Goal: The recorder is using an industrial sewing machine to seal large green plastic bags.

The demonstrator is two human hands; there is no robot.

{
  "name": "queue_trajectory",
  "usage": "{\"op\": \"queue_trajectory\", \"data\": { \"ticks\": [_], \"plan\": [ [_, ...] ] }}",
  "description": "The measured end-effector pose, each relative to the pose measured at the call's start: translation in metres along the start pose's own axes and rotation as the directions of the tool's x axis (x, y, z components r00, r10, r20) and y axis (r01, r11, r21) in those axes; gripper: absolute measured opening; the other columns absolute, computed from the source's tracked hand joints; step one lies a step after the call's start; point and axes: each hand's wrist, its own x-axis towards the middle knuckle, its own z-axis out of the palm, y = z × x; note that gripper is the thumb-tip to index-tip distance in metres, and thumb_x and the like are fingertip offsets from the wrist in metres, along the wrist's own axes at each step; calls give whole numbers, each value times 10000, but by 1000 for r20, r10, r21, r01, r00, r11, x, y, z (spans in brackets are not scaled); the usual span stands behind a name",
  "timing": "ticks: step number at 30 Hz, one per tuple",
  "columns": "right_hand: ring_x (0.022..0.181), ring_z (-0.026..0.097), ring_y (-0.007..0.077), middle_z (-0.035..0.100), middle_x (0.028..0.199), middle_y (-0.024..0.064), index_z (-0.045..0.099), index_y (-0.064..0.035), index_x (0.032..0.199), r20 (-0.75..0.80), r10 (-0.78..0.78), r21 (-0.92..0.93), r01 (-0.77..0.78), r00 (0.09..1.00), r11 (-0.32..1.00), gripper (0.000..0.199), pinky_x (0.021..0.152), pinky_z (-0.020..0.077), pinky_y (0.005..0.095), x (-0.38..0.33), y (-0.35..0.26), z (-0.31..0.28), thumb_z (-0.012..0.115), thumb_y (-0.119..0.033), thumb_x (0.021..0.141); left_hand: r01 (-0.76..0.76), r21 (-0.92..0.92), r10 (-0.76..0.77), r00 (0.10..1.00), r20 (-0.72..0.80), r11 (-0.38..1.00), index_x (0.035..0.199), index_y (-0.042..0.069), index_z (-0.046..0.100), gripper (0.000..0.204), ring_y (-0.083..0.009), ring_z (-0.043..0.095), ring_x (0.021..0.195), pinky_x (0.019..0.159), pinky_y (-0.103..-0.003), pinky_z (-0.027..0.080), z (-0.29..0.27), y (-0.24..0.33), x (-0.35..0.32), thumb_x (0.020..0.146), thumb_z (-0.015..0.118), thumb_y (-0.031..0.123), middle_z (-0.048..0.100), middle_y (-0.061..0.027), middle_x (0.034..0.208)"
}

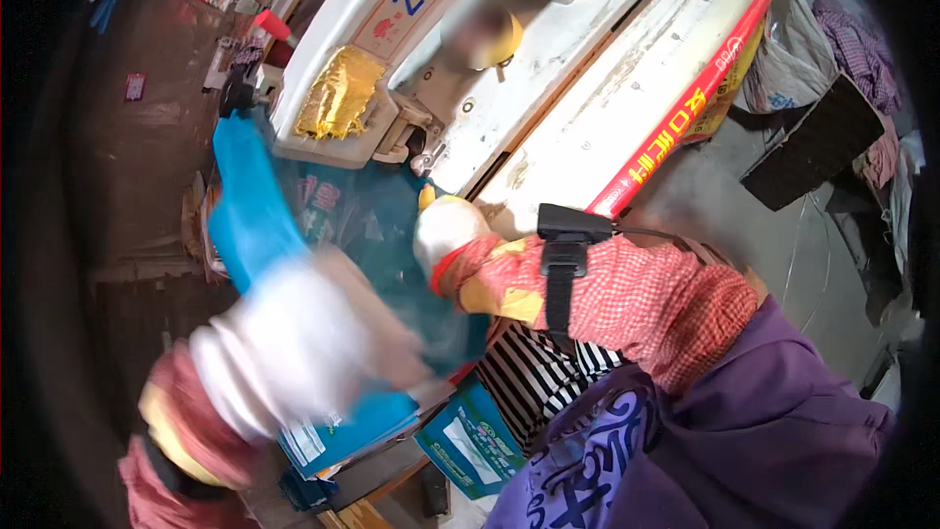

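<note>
A white sewing machine point(338, 15) with a patch of gold foil stands on a worn white table point(573, 103). Blue sheet material point(257, 198) lies below its needle end, bright blue at the left and darker teal toward the middle. My right hand point(450, 233), in a white glove with a yellow fingertip, is closed at the material's right edge, close beside the presser foot point(423, 162). My left hand point(313, 343), also in a white glove, is over the lower part of the material. Motion smears its fingers, so its grip does not show.
A red strip with yellow characters point(671, 137) runs along the table's right edge. Beyond it are a dark board point(813, 142), a white sack point(788, 49) and checked cloth point(857, 49). Blue printed packages point(475, 441) sit low near my lap. Small items crowd behind the machine.
</note>
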Motion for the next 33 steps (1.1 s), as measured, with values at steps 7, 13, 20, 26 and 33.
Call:
{"op": "queue_trajectory", "data": {
  "ticks": [7, 13, 20, 26, 33],
  "plan": [
    [793, 703, 289, 716, 860, 130, 745, -109, 871, 46, -69, 40, 67, 997, 997, 160, 615, 534, 430, 10, 10, 8, 608, -159, 807, 160, 71, -125, 926, -357, 985, 768, 135, 590, 34, -239, 608, 570, 503, -363, 475, 153, 2, 15, 770, 575, 165, 533, -33, 612],
    [814, 669, 331, 670, 932, 213, 550, -39, 1198, 300, -34, 708, -199, 953, 678, 355, 714, 519, 435, 5, 32, -15, 496, -215, 894, 679, 36, -576, 648, -498, 733, 836, 113, 600, 52, -264, 647, 646, 563, -372, 493, 201, -92, 33, 792, 575, 125, 623, -80, 713],
    [1003, 605, 411, 530, 1260, 232, 383, -30, 1366, -20, -227, 220, 226, 974, 949, 661, 860, 507, 447, -6, -6, -6, 659, -223, 798, 477, -381, -609, 577, -544, 792, 847, 55, 590, 91, -370, 598, 740, 653, -430, 465, 193, -83, -30, 861, 554, 137, 592, -184, 742],
    [949, 603, 268, 660, 955, 99, 677, -71, 936, -275, -289, -231, 229, 917, 946, 199, 770, 491, 410, 31, -39, 0, 505, -117, 845, 764, -158, -705, 469, -531, 626, 809, 118, 592, 132, -293, 602, 750, 827, -408, 496, 130, 64, -166, 699, 650, 73, 603, -77, 778],
    [949, 625, 358, 664, 1014, 179, 671, -85, 1035, -87, -486, 343, 484, 870, 805, 236, 817, 498, 424, -5, -107, -24, 598, -227, 861, 795, -151, -127, -93, -988, 587, 1214, 56, 556, 499, -339, 572, 1108, 1000, -421, 434, 136, 41, -239, 736, 696, 66, 565, -192, 1234]
  ]
}}
